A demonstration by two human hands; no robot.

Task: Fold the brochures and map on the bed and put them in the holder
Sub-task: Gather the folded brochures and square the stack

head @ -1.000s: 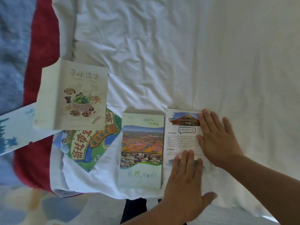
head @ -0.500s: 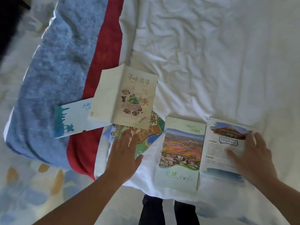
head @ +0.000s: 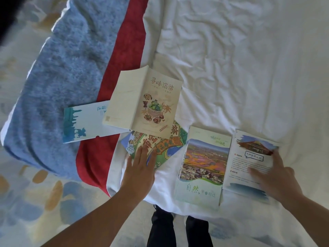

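Several printed papers lie near the bed's front edge. A cream food brochure lies half unfolded over a green illustrated map. My left hand rests flat on the map's lower left part, fingers straight. To the right lies a folded landscape brochure. Beside it is a folded white brochure with a red temple picture; my right hand lies blurred on its right half, fingers spread. A teal and white brochure pokes out at the left. No holder is in view.
The wrinkled white sheet fills the far and right side. A red runner and a blue fuzzy blanket hang over the bed's left corner. Patterned carpet and my dark trouser legs show below.
My left hand left the temple brochure and moved left onto the map. My right hand slid toward that brochure's right edge. The view swung left, showing the blanket and carpet.
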